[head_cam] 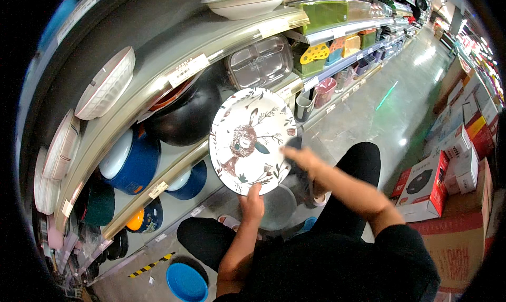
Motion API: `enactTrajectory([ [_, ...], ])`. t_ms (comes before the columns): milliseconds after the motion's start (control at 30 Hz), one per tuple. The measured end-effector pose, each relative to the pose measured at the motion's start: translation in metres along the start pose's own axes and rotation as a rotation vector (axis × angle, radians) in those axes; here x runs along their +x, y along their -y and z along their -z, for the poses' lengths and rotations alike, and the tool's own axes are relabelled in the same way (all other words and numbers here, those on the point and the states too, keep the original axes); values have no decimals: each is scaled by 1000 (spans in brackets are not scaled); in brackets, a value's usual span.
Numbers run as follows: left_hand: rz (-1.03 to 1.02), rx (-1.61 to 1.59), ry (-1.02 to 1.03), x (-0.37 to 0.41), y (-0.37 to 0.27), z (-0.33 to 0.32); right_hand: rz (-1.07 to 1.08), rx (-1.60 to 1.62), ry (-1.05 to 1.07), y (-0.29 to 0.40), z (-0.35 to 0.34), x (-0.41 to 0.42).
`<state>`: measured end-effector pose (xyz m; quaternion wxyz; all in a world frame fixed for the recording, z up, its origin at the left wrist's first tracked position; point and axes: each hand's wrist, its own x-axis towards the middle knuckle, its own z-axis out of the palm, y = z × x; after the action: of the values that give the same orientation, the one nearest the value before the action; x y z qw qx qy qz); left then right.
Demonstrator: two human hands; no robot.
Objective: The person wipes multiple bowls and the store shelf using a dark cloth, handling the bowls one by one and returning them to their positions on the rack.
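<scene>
A white plate (253, 139) printed with a brown bird and sprigs of leaves is held up in front of me, its face towards the camera. My left hand (253, 203) grips its lower rim, the thumb lying on the face. At the right rim, my right hand (302, 157) is blurred. Its fingers close on a dark cloth (293, 145), part of which appears to pass behind the plate. Below the plate, a round greyish basin (281, 209) stands between my legs, partly covered by the plate and my left hand.
Shelves on the left hold ribbed bowls (108, 86), a black wok (185, 112), blue enamel pots (132, 165) and a divided lunch box (261, 60). A blue basin (187, 282) lies on the floor. Cartons (425, 187) line the right side.
</scene>
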<state>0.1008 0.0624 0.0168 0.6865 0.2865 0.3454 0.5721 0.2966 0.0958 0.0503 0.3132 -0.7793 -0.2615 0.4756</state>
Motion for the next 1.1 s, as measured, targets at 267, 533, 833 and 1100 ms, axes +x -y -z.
enactTrajectory([
  [267, -202, 47, -33, -2, 3, 17, 165, 514, 95, -12, -33, -41],
  [533, 130, -107, 49, -15, 1, 6, 1294, -124, -574, 42, -17, -34],
  [833, 394, -189, 249, -4, 6, 37, 1258, 230, 650, 34, -80, -32],
  [1100, 260, 272, 139, 1, 41, 77, 1757, -574, 336, 65, -70, -88],
])
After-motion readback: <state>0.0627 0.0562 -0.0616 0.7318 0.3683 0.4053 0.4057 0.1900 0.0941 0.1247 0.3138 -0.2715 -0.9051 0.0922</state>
